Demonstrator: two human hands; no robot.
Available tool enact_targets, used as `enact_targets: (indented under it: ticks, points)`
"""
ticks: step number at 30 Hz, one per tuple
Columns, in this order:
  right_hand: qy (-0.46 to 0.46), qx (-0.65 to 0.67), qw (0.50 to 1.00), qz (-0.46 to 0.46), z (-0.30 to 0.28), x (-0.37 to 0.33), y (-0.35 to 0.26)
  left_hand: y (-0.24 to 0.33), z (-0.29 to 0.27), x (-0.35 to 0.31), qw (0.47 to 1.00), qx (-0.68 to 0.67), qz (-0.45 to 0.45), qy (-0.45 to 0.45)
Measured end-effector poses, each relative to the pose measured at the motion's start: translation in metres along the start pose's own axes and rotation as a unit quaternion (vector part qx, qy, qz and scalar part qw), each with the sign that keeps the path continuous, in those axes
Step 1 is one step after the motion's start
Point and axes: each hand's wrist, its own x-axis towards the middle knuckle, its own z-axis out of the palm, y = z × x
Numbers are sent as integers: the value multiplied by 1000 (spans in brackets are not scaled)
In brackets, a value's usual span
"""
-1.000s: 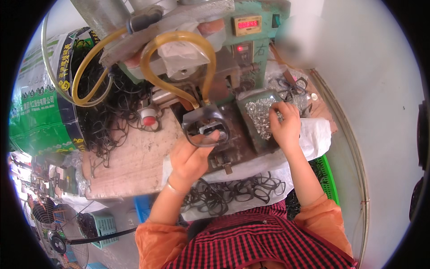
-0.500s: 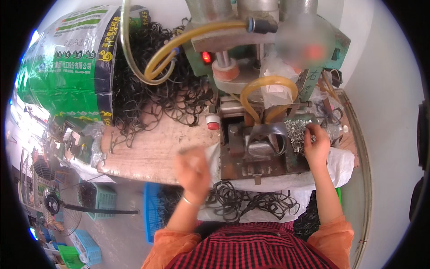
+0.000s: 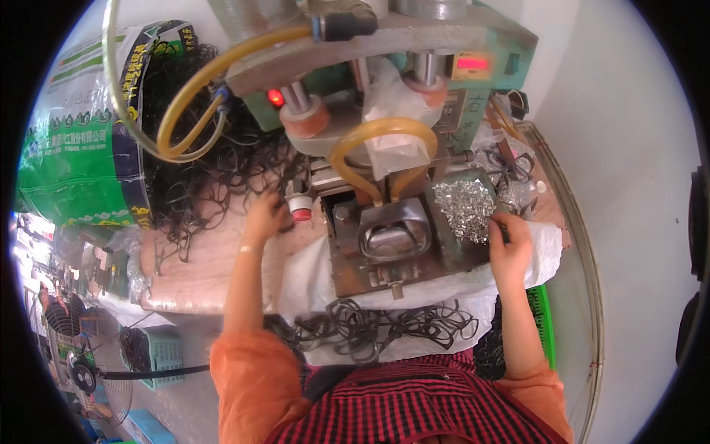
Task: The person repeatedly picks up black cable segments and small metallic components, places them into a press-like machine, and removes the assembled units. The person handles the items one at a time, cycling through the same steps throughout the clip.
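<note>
Head view, clock centred on the grey metal block [image 3: 392, 237]. Dark glossy loop [image 3: 393, 212] set around it. Black loops [image 3: 214, 177], thin, tangled, on the bench [image 3: 200, 263] at 10 o'clock. Left hand [image 3: 264, 216] at 9, by their edge; grip loosely curled, hold unclear. Metal pieces [image 3: 464, 209], small, silvery, heaped in tray [image 3: 455, 254] at 2. Right hand [image 3: 512, 243] at 3, beside tray; grip bent, nearly closed, cannot tell if a piece is pinched.

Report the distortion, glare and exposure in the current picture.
Head view: thin pale pipe at right bows with the fisheye; far-left edge looks washed out; small shiny silver metal pieces glint; round red indicator lamp glows brightly.
</note>
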Motion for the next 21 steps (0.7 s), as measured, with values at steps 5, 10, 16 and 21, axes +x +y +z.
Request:
enact_targets:
  ticks: [5, 10, 16, 21]
  points:
    - [-47, 143, 977, 151, -27, -22, -16, 27, -38, -86, 999, -11, 41, 30]
    - [-117, 250, 960, -44, -6, 31, -104, 65, -63, -95, 977, 49, 119, 168]
    - [-131, 504, 833, 188, 57, 13, -125, 69, -42, -118, 887, -402, -100, 201]
    - [-156, 545, 789, 239, 53, 19, -127, 141, -56, -130, 860, -467, -143, 149]
